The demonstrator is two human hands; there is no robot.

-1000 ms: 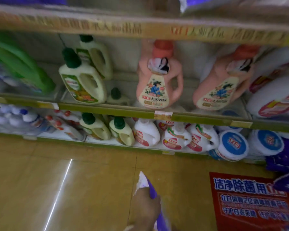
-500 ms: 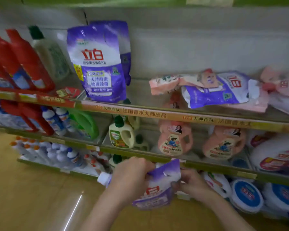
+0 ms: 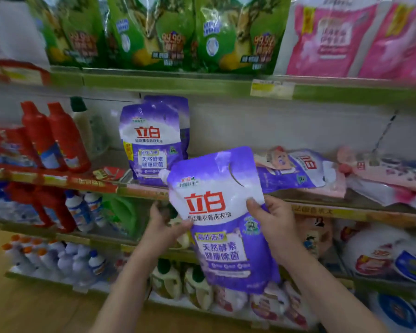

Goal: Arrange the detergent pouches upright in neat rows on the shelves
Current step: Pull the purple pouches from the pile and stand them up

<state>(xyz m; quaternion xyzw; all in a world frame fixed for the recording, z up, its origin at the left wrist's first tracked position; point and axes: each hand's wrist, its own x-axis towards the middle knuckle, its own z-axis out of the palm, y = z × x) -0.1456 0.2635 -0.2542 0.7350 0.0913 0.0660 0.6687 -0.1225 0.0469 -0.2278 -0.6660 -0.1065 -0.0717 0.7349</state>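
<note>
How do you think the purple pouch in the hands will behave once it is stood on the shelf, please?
The purple pouch is probably floppy: its film wrinkles and both hands, left and right, support it. It looks full, so fairly heavy. It may tip: pouches to the right lie flat, though two stand against the back wall.

A single head-worn wide-angle camera provides the only view. It faces forward and slightly downward, straight onto a shop shelving unit at close range. The middle shelf sits near the frame centre; the upper shelf edge crosses the top third, and lower tiers and a strip of floor fill the bottom. Both forearms enter from the bottom edge, placing the left hand and right hand just below centre, close to the lens. Frame edges are curved and blurred. No second view exists, so no overlap applies.
</note>
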